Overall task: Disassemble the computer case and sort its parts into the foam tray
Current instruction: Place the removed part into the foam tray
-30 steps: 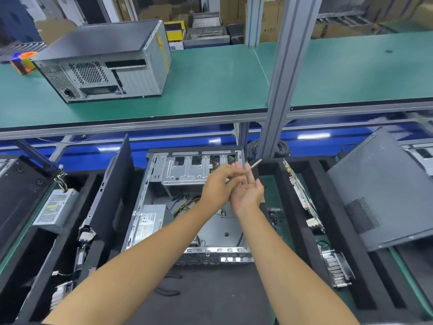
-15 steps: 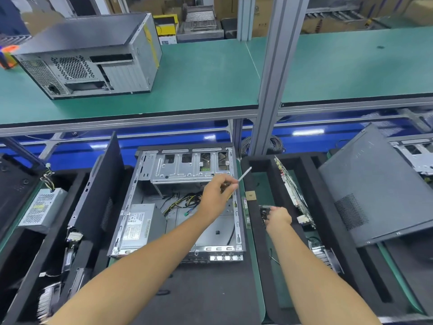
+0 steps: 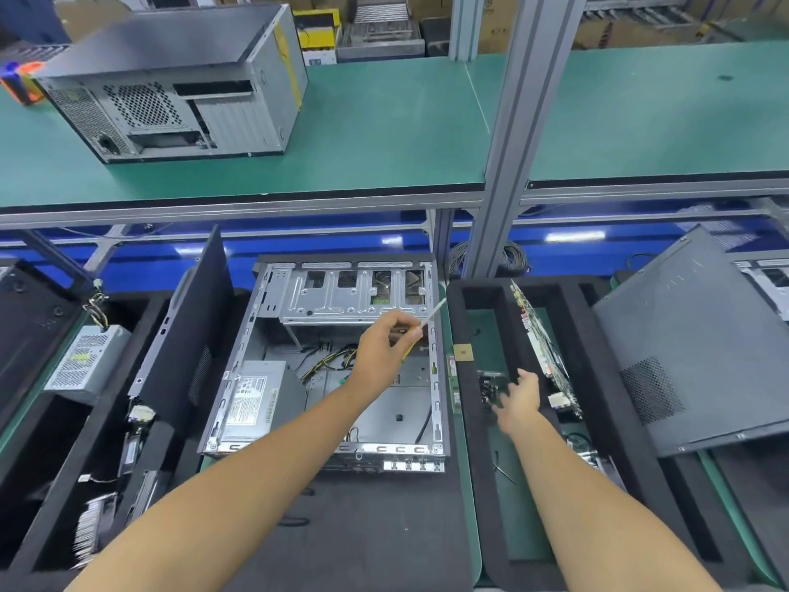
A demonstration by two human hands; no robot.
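The open computer case [image 3: 435,369] lies flat in front of me, with a power supply [image 3: 252,399] and loose cables inside. My left hand [image 3: 386,350] hovers over the case interior and grips a screwdriver [image 3: 432,313] whose shaft points up and right. My right hand [image 3: 521,397] reaches down into a compartment of the black foam tray [image 3: 459,301], its fingers at the right edge of a small circuit card [image 3: 489,386] lying there. Whether those fingers hold anything is hidden. A motherboard [image 3: 542,343] stands on edge in the adjoining slot.
A grey side panel [image 3: 691,348] leans over the tray at right. Another dark panel [image 3: 188,331] stands left of the case, beside a second power supply [image 3: 85,361]. A closed case [image 3: 170,87] sits on the green upper shelf. An aluminium post [image 3: 512,143] rises behind the tray.
My hands were together over the case a second ago. The right hand has since moved right and down into the tray compartment. The left hand stays over the case with the screwdriver.
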